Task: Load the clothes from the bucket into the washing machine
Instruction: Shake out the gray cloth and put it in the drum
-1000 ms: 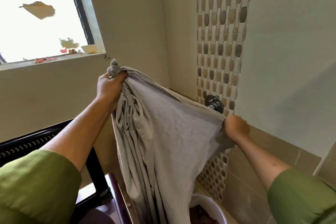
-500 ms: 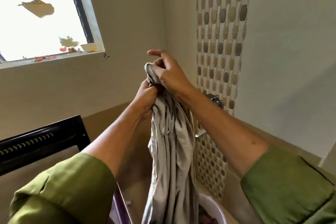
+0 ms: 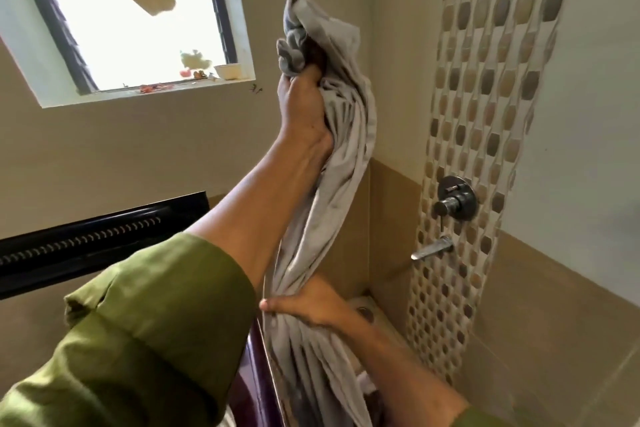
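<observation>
The long pale grey cotton cloth (image 3: pixel 332 163) hangs as a gathered rope, its long axis running nearly straight down from a bunched top end high against the beige wall to a lower part that drops out of sight at the bottom edge. The left hand (image 3: pixel 303 104) is raised well above head height, arm stretched up in a green sleeve (image 3: pixel 145 329), its fingers wrapped tight round the bunched top. The right hand (image 3: pixel 304 303) sits much lower on the same cloth, thumb and fingers circling the gathered folds about midway down. So the cloth lies between the two hands, and the right one is nearer the loose end that has to go in first.

The dark purple rim of the washing machine (image 3: pixel 258 367) shows just left of the hanging cloth, beneath the left forearm; its black lid (image 3: pixel 97 243) stands open behind. Something white near the chrome tap (image 3: pixel 433 249) may be the bucket, but it is mostly hidden. The coming move is probably a leftward swing over that rim.
</observation>
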A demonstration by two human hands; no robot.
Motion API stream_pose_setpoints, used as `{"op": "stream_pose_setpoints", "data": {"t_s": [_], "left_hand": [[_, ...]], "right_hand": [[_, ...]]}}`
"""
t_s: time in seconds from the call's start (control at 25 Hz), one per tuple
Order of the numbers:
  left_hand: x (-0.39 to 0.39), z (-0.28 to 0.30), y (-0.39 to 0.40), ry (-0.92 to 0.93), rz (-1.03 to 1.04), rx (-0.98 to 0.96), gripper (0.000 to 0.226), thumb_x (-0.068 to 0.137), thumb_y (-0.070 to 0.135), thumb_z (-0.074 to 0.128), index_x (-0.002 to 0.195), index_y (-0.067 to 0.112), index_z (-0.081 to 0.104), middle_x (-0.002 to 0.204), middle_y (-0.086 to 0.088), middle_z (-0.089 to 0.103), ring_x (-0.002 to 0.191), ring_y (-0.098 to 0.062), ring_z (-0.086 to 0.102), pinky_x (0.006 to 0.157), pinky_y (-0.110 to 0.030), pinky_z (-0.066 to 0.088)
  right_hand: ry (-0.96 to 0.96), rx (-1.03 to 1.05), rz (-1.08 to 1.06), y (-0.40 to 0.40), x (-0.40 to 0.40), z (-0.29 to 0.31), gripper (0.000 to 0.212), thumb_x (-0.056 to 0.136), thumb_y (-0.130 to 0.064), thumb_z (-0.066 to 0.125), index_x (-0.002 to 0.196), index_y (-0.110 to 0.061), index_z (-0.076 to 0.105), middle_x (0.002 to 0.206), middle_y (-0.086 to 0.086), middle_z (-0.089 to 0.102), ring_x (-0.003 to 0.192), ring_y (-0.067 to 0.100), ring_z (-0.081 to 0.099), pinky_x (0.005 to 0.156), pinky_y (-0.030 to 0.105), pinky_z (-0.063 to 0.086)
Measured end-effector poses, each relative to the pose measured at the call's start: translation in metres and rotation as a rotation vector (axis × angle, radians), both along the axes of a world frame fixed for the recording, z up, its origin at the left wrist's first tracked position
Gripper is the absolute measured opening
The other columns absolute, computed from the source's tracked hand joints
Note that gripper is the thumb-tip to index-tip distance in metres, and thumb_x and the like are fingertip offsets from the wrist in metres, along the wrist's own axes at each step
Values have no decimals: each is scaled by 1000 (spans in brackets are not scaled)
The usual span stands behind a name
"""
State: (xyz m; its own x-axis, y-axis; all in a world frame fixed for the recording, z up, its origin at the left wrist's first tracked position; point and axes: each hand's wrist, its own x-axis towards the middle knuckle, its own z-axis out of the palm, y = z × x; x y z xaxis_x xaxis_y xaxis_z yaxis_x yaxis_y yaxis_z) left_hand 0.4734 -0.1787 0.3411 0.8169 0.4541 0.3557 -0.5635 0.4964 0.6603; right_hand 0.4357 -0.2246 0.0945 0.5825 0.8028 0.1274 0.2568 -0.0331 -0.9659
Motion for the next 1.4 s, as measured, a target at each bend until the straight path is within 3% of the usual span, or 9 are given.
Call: {"op": "stream_pose_setpoints", "data": {"t_s": [0.08,0.2,0.32,0.52,0.72,0.96,1.16,1.28,1.4], "left_hand": [[-2,8,-10,25,-38,0,46,97,11,44,138,-9,42,117,-28,46,104,-40,44,97,-55,37],[-23,29,7,-45,97,-46,38,98,12,41,129,-7,50,116,-30,48,103,-39,45,100,-57,38],[-54,41,46,-162,205,-107,26,100,17,37,117,3,52,103,-22,43,94,-36,45,85,-48,41],[-109,37,109,-71,411,-63,27,100,20,38,110,-1,53,81,-18,49,64,-30,51,61,-37,48],[-178,-8,185,-2,694,-144,38,95,11,51,128,-8,55,114,-29,56,93,-39,57,91,-54,50],[-261,-76,247,244,938,-146,30,91,15,60,114,-5,65,117,-25,67,102,-42,68,89,-58,54],[-315,-134,273,518,977,158,17,92,17,62,106,15,70,102,-6,75,96,-24,71,91,-49,55],[-349,-187,279,747,899,399,12,92,20,64,102,17,70,101,-8,73,98,-27,69,91,-52,54],[-387,-249,277,855,602,565,14,91,22,67,104,18,67,91,-1,75,89,-25,71,81,-45,57]], "right_hand": [[195,142,-78,29,-10,-10,53,53,-39,86,101,-25,69,102,-12,74,99,0,67,86,19,53],[158,112,-99,41,-1,-15,69,55,-30,89,117,-15,60,116,4,68,109,15,64,96,40,53],[0,-90,37,37,9,-43,67,62,-24,86,123,-16,58,118,-1,65,110,11,62,96,39,52],[-115,-326,209,37,-5,-95,48,68,-18,82,114,-12,68,112,3,69,106,17,64,92,37,52],[88,-274,-142,33,23,-100,27,78,-9,74,104,-3,72,101,14,72,97,23,65,78,37,51],[75,78,-524,55,33,-27,18,81,6,57,88,-2,72,91,16,70,86,11,51,56,19,43],[-84,313,-634,88,-5,52,31,85,13,42,104,12,66,103,20,67,91,18,54,66,17,42],[-316,363,-530,110,-49,88,29,81,7,40,89,14,67,92,32,68,83,19,53,70,39,46],[-492,233,-358,138,-102,98,23,81,-6,47,70,4,64,75,21,68,75,15,53,65,41,47]]}}
